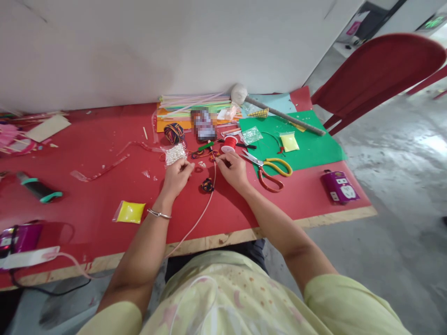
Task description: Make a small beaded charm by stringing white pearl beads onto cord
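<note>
2 hands [178, 174] [233, 168], 1 scissors [270, 170], 2 yellow packets [130, 212] [289, 141].

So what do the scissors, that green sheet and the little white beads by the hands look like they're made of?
The scissors: shiny grey blades, likely steel; glossy yellow and red handles, probably plastic. The green sheet: flat, matte, even colour, paper or craft foam, hard to tell. The white beads: small, pearly, in a clear packet near the left hand, probably plastic.

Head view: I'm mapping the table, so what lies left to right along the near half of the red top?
Pink device → black tube with teal bands → yellow bead packet → left hand → right hand → scissors → purple power strip.
</note>
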Demonstrator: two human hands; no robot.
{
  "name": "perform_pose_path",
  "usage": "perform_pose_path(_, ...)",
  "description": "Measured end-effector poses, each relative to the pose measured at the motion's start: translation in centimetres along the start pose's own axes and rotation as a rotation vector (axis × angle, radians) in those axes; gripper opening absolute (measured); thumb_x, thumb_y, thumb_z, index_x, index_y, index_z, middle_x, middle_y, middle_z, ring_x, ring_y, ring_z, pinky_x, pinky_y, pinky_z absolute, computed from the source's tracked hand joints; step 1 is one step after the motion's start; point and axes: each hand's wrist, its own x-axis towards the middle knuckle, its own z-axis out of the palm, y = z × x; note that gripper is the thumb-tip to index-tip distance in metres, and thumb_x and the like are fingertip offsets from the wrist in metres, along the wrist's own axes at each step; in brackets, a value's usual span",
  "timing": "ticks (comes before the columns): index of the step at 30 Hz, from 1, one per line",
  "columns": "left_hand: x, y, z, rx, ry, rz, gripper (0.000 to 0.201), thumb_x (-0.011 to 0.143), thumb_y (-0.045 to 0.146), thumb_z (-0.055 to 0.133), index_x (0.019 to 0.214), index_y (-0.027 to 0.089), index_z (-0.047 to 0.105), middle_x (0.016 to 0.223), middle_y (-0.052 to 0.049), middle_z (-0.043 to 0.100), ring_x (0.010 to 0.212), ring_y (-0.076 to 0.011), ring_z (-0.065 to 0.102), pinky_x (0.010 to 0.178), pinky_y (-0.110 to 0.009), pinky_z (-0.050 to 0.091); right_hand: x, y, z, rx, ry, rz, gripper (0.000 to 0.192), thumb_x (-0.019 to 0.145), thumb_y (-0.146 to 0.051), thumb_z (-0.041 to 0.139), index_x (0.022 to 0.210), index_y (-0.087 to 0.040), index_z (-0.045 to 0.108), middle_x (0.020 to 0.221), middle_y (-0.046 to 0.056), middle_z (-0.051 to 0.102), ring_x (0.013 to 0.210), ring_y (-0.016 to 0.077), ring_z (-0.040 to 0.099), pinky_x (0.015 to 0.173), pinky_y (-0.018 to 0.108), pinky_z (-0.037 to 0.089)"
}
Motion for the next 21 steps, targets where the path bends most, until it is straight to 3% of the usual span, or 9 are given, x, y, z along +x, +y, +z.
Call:
perform_pose_path(4,-0.3,0.6,0.8,-0.398,-0.058,-0.091,0.025,0.07,0.027,0.071,0.06,0.017,0.05,0.095,-0.006,0.074,0.051,-0.0065,0.052,0.043,-0.022,0.029,-0.2,-0.2,0.2,-0.011,-0.044,0.005,0.023,0.093,-0.038,0.063,0.081,-0.02,0.071,0.081,0.004,0.067,0.07,0.0154,0.057,0.07,0.03,0.048)
perform_pose_path(7,-0.4,0.9,1.4,-0.583,-0.107,-0.184,0.026,0.069,0.03,0.072,0.064,0.019,0.05,0.077,-0.004,0.069,0.058,-0.0117,0.061,0.042,-0.02,0.032,-0.4,-0.4,0.2,0.01,-0.069,-0.026,0.024,0.095,-0.039,0.061,0.084,-0.02,0.071,0.081,0.004,0.066,0.071,0.0152,0.057,0.069,0.03,0.047)
perform_pose_path(9,-0.3,0.9,1.7,-0.597,-0.085,-0.212,0.025,0.071,0.033,0.073,0.068,0.019,0.053,0.067,0.0,0.064,0.056,-0.0118,0.061,0.043,-0.02,0.036,-0.4,-0.6,0.1,0.01,-0.059,-0.042,0.024,0.096,-0.038,0.061,0.084,-0.02,0.071,0.083,0.005,0.066,0.072,0.0153,0.057,0.069,0.029,0.047)
perform_pose_path(15,0.0,0.4,1.7,-0.581,-0.062,-0.227,0.03,0.075,0.037,0.077,0.067,0.018,0.054,0.06,0.002,0.059,0.05,-0.0087,0.056,0.043,-0.019,0.036,-0.2,-0.6,-0.1,-0.038,-0.056,-0.054,0.024,0.095,-0.037,0.062,0.081,-0.019,0.071,0.081,0.005,0.065,0.069,0.015,0.056,0.065,0.029,0.045)
perform_pose_path(21,-0.2,0.0,1.7,-0.476,-0.078,-0.133,0.035,0.071,0.043,0.084,0.082,0.018,0.062,0.067,0.002,0.063,0.049,-0.0088,0.052,0.046,-0.022,0.037,0.0,-0.7,-0.4,0.042,-0.096,-0.137,0.02,0.097,-0.034,0.061,0.086,-0.021,0.072,0.086,0.006,0.069,0.084,0.0183,0.062,0.082,0.032,0.051)
